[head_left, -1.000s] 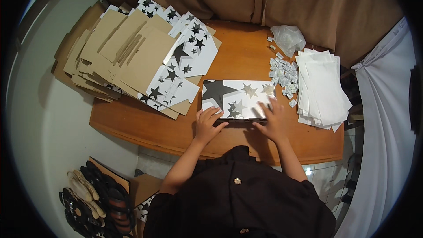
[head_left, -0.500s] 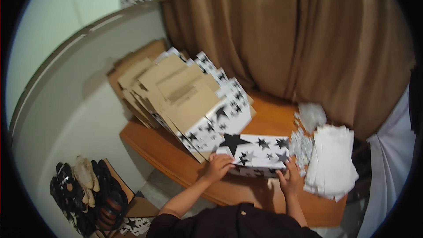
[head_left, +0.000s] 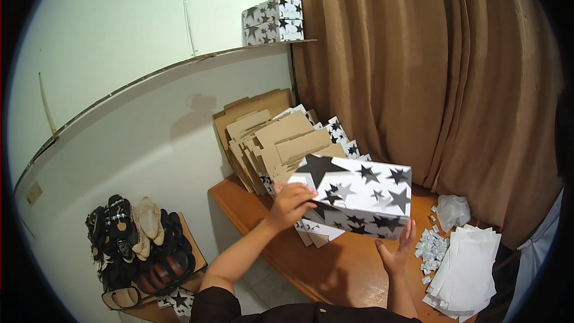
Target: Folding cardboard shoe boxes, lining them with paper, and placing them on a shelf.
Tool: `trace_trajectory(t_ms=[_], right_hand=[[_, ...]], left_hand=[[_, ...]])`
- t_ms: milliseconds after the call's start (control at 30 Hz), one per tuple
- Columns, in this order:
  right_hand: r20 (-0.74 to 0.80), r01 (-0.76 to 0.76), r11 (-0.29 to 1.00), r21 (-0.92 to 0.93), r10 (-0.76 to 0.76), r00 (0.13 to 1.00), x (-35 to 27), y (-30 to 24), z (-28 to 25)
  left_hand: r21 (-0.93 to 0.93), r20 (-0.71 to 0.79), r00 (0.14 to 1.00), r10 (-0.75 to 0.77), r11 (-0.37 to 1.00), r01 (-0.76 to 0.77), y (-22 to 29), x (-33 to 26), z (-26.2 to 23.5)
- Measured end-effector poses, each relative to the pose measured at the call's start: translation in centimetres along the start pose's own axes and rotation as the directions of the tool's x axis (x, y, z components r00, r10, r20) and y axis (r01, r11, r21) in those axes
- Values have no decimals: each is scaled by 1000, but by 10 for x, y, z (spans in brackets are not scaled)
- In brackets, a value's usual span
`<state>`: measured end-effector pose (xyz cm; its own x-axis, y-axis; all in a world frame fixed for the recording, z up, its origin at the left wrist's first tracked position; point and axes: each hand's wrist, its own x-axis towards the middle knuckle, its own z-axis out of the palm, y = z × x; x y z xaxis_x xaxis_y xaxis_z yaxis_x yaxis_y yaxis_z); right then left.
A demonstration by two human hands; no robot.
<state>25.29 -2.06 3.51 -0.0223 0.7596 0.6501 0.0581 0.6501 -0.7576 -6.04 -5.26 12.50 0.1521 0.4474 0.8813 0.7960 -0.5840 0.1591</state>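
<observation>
Both my hands hold up a closed white shoe box (head_left: 378, 194) printed with black and grey stars, tilted and raised over the wooden table. My left hand (head_left: 291, 204) is closed around its left end, the thumb lying along the near edge. At the lower right corner is my right hand (head_left: 397, 252), its fingers up against the right end and its thumb near the underside. Behind the box leans a stack of flat brown cardboard blanks (head_left: 281, 137), some with the same star print. Part of the stack is hidden by the box.
On the table's (head_left: 344, 266) right lie white paper sheets (head_left: 469, 269), small white packets (head_left: 431, 248) and a clear plastic bag (head_left: 453, 212). Star-patterned boxes (head_left: 272, 24) stand on a wall shelf (head_left: 149, 78). Several shoes (head_left: 140, 239) sit low at left. A brown curtain (head_left: 382, 72) hangs behind.
The shoe box has risen off the table in both hands and tilted. My view has swung up and left, so more of the shelf and its boxes shows.
</observation>
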Motion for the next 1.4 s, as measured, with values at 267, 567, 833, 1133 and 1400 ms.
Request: trace_trajectory(t_ms=[267, 567, 833, 1133, 1400], right_hand=[[-28, 109, 990, -84, -112, 993, 54, -40, 80], [-356, 319, 943, 100, -265, 896, 124, 6, 175], [-234, 488, 795, 361, -429, 872, 139, 21, 177], [-503, 780, 622, -61, -694, 515, 276, -86, 206], [-653, 644, 735, -214, -597, 465, 498, -186, 281]], left_hand=[[292, -87, 979, 183, 945, -150, -57, 47, -57], [403, -244, 880, 407, 868, -290, -132, 71, -51], [486, -410, 734, 542, 811, -327, -142, 71, -43], [741, -444, 594, 671, 648, -177, -204, 149, -86], [948, -168, 738, 653, 312, -60, -279, 209, -98]])
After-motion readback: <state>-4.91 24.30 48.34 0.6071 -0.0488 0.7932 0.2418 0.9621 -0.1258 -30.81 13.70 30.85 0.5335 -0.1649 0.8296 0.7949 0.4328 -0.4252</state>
